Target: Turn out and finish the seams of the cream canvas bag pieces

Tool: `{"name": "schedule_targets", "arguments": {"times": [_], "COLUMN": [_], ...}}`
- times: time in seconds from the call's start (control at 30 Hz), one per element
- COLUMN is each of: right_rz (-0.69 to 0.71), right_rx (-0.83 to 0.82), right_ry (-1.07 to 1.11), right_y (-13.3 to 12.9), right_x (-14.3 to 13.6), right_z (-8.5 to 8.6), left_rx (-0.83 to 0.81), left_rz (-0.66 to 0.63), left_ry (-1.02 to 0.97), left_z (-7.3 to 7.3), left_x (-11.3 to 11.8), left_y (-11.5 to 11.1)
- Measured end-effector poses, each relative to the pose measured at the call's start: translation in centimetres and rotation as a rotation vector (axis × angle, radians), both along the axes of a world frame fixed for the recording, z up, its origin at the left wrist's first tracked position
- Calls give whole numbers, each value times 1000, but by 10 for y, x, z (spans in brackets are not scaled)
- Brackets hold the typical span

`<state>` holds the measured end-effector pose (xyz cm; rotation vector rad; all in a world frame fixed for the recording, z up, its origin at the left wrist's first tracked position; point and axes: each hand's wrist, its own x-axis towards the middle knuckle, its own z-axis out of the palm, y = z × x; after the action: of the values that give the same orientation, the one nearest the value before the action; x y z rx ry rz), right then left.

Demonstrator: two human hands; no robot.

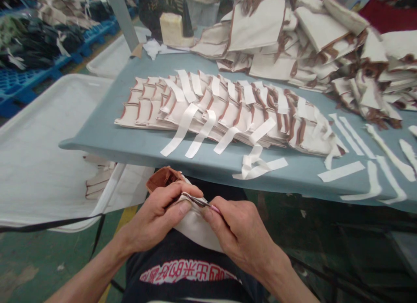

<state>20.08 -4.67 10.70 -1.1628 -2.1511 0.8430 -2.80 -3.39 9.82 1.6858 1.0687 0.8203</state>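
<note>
A white fabric piece (198,228) with brown trim lies over my lap, its brown part (163,178) sticking up at the left. My left hand (159,214) pinches the upper edge of this piece between thumb and fingers. Close beside it, my right hand (239,227) is closed around a small metal tool (197,201) with a pink handle. The tool's tip touches the fabric edge near my left thumb. Part of the fabric is hidden under both hands.
On the blue-grey table (97,116) lie overlapping white pieces (208,107) with brown edges, and loose white strips (341,171). A larger pile (257,25) stands at the back right. White trays (42,138) and a blue pallet (65,62) are at left.
</note>
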Motion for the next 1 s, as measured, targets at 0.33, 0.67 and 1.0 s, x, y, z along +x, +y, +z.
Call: {"name": "schedule_targets", "arguments": {"times": [0.33,0.67,1.0], "right_rz": [-28,-52,-84], "right_rx": [17,-17,-101], "right_ry": [0,48,21], "right_y": [1,11,1], "right_x": [-2,-8,-9], "right_z": [-1,-13,-34], "left_rx": [-248,-276,-302], "left_rz": [227,413,282], "left_ry": [-256,-402,5], "left_z": [-4,-3,-11], "left_x": [16,20,6], "left_y": [-6,0,-12]}}
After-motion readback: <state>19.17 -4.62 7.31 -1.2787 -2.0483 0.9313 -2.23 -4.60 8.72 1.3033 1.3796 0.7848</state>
